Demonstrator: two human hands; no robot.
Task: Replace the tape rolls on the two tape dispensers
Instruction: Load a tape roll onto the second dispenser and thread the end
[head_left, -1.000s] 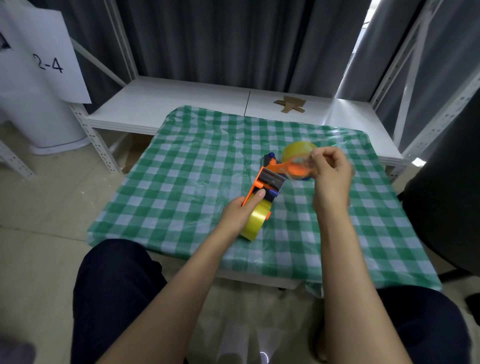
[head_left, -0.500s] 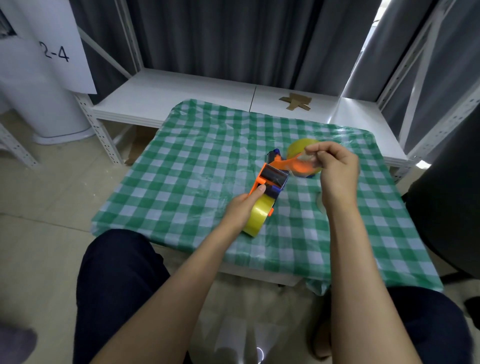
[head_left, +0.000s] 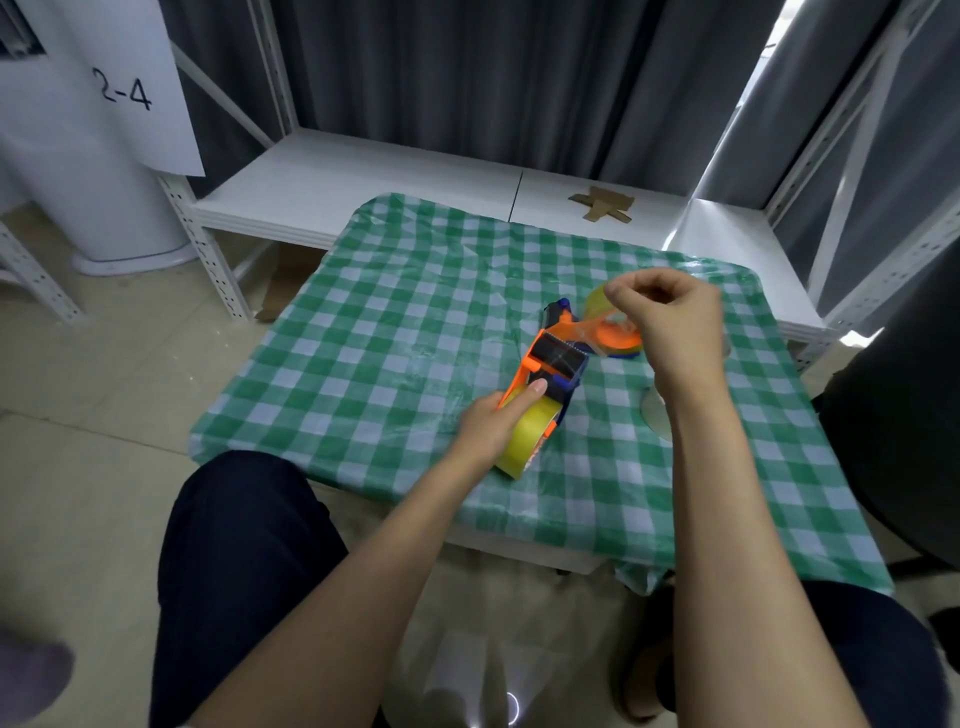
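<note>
My left hand (head_left: 491, 418) grips the near tape dispenser (head_left: 553, 364) on the green-checked worktop (head_left: 363, 364). The fingers curl around its yellow tape roll (head_left: 527, 436) and the forefinger lies straight along the orange frame. My right hand (head_left: 670, 317) is raised above the worktop with its fingers curled, pinching the end of a clear tape strip (head_left: 597, 332) that runs back to the dispenser's cutter. The second dispenser (head_left: 618, 340) lies just behind, partly hidden by my right hand.
</note>
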